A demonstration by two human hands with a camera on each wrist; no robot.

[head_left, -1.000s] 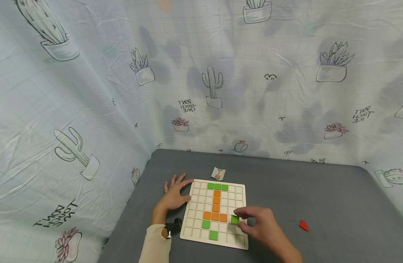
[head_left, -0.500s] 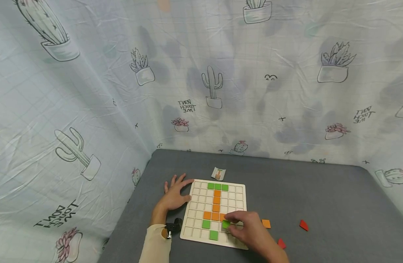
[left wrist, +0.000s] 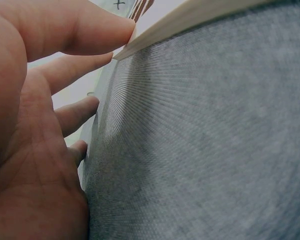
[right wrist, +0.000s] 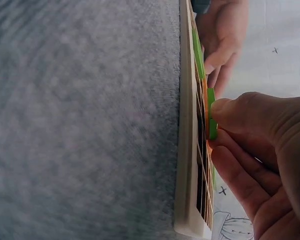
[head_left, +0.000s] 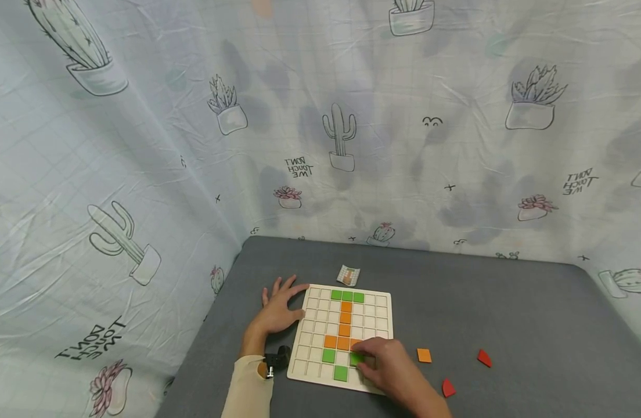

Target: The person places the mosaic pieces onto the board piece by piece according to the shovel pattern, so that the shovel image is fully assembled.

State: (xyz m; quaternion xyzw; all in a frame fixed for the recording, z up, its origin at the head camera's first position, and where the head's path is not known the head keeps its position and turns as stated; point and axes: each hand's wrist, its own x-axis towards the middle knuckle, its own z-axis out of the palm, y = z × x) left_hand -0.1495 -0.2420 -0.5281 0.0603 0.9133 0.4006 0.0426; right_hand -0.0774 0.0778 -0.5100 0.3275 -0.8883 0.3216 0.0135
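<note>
A pale square grid board (head_left: pixel 370 310) lies on the grey table. My right hand (head_left: pixel 396 371) pinches a green square tile (head_left: pixel 356 359) between thumb and fingers, just below the right end of an orange tile row (head_left: pixel 344 343). From the side, in the right wrist view, that green tile (right wrist: pixel 212 112) is at the board's surface; whether it is seated cannot be told. My left hand (head_left: pixel 278 310) rests at the board's left edge, fingers spread and thumb touching it. Other green tiles (head_left: pixel 347 296) form a row near the far edge, and two more (head_left: pixel 328 355) sit nearer.
To the right of the board lie a loose orange square tile (head_left: pixel 424 355) and two red rounded-edge pieces (head_left: pixel 485 358). A small printed pattern card (head_left: pixel 348 276) lies beyond the far edge. Patterned cloth (head_left: pixel 383 174) hangs behind the table.
My right hand has moved left over the board with the green tile, from the right side to below the orange row. The loose orange tile and nearer red piece have become visible. My left hand stays put.
</note>
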